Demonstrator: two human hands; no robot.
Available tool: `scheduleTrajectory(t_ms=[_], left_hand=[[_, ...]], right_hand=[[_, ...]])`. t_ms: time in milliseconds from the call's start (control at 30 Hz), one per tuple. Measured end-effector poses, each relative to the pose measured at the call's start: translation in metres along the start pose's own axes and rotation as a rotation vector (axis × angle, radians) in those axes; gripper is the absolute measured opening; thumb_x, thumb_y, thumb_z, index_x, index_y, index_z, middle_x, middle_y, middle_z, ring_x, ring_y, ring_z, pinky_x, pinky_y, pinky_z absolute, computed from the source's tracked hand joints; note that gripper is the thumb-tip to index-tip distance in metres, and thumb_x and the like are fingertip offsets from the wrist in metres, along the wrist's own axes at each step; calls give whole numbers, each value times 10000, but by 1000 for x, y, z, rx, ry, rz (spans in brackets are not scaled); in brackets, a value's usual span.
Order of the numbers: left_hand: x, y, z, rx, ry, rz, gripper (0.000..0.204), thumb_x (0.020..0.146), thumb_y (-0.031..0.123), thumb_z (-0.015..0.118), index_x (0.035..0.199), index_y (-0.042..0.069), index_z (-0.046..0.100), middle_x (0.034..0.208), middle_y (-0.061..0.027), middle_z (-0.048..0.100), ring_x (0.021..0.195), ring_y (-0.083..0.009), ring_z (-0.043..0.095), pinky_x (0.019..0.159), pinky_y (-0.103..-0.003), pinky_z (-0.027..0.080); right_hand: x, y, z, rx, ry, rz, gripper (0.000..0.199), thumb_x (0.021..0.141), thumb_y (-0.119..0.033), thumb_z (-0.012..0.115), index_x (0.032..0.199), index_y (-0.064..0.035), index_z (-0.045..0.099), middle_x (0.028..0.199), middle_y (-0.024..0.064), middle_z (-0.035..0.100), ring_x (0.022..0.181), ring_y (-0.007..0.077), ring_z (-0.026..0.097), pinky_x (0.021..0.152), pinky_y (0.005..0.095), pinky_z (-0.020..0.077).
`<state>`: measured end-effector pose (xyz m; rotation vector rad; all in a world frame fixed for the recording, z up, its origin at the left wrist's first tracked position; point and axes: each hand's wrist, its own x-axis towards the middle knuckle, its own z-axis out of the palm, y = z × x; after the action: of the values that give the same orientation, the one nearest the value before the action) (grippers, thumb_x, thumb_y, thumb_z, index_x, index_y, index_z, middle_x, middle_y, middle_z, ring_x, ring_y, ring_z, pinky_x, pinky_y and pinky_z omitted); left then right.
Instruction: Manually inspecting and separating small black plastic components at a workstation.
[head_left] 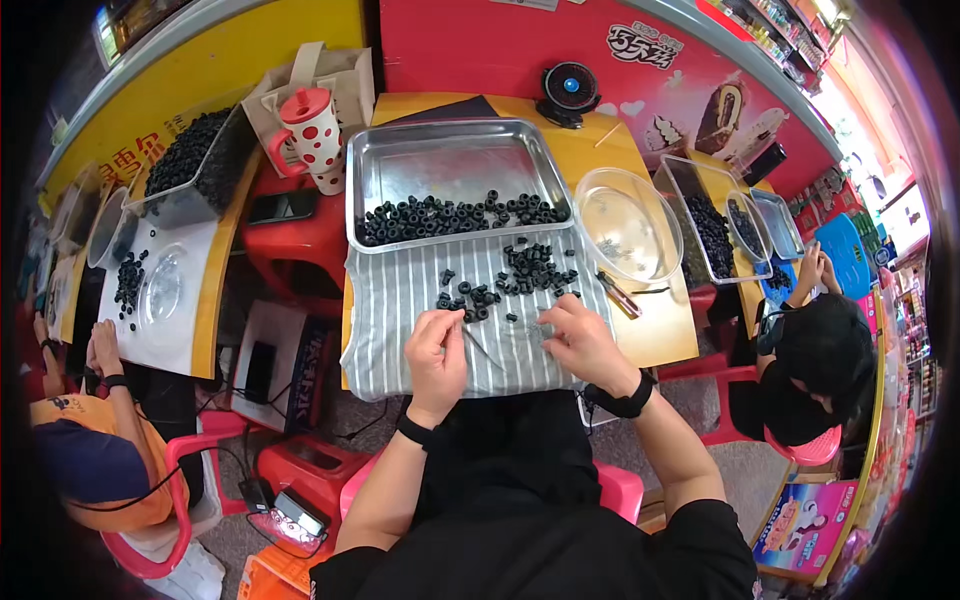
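Observation:
My left hand point(437, 358) is closed in a pinch above the striped grey cloth point(385, 335). A thin dark strip point(484, 346) slants down beside its fingertips, and what the pinch holds is too small to make out. To its right, my right hand point(590, 346) is curled with thumb and forefinger close together; any small piece in it is not distinguishable. Just beyond both hands lie loose black ring-like parts point(535, 270) in a heap, with a smaller cluster point(474, 300) nearer my left hand. A metal tray point(440, 160) behind them holds many more along its near side.
Right of the cloth are a round clear plastic container point(628, 225) and a red-handled tool point(622, 298). A small black fan point(570, 92) stands at the back. Left are a polka-dot cup point(312, 140) and a phone point(283, 207) on a red stool. Co-workers sit on both sides.

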<state>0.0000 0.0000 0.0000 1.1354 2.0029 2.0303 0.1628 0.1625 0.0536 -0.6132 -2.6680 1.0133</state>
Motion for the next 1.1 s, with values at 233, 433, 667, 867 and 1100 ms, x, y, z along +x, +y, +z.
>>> scheduleTrajectory(t_ms=[233, 433, 667, 867, 1100], left_hand=[[2, 4, 4, -12, 3, -34, 131, 889, -56, 582, 979, -30, 674, 886, -83, 623, 731, -136, 568, 648, -243, 440], [3, 6, 1, 27, -8, -6, 153, 875, -77, 579, 989, -29, 667, 891, -108, 625, 711, -173, 588, 628, -267, 460], [3, 6, 0, 61, -37, -17, 173, 866, -92, 577, 1000, -26, 665, 906, -127, 628, 733, -213, 614, 632, -279, 476], [3, 5, -1, 54, -43, -28, 181, 856, -95, 589, 1004, -25, 667, 920, -134, 631, 770, -230, 630, 653, -291, 492], [4, 6, -1, 33, -56, -32, 196, 852, -95, 581, 1015, -25, 663, 937, -140, 633, 783, -247, 634, 663, -308, 502]], right_hand=[[37, 8, -9, -231, 183, -187, 357, 795, -138, 720, 1128, -58, 619, 1100, 183, 557, 955, 365, 573, 786, 435, 479], [73, 23, -14, -552, -26, -259, 621, 811, -418, 718, 1340, -154, 529, 1361, 216, 458, 1181, 398, 464, 906, 523, 422], [91, 24, -11, -575, -111, -360, 615, 800, -428, 726, 1328, -170, 545, 1306, 203, 471, 1177, 386, 445, 898, 526, 400], [100, 22, -2, -562, -116, -401, 463, 809, -346, 729, 1182, -105, 596, 1180, 184, 494, 1103, 367, 480, 872, 496, 435], [115, 27, 8, -600, -49, -588, 286, 831, -282, 705, 930, -55, 561, 932, 136, 496, 912, 317, 549, 704, 383, 507]])
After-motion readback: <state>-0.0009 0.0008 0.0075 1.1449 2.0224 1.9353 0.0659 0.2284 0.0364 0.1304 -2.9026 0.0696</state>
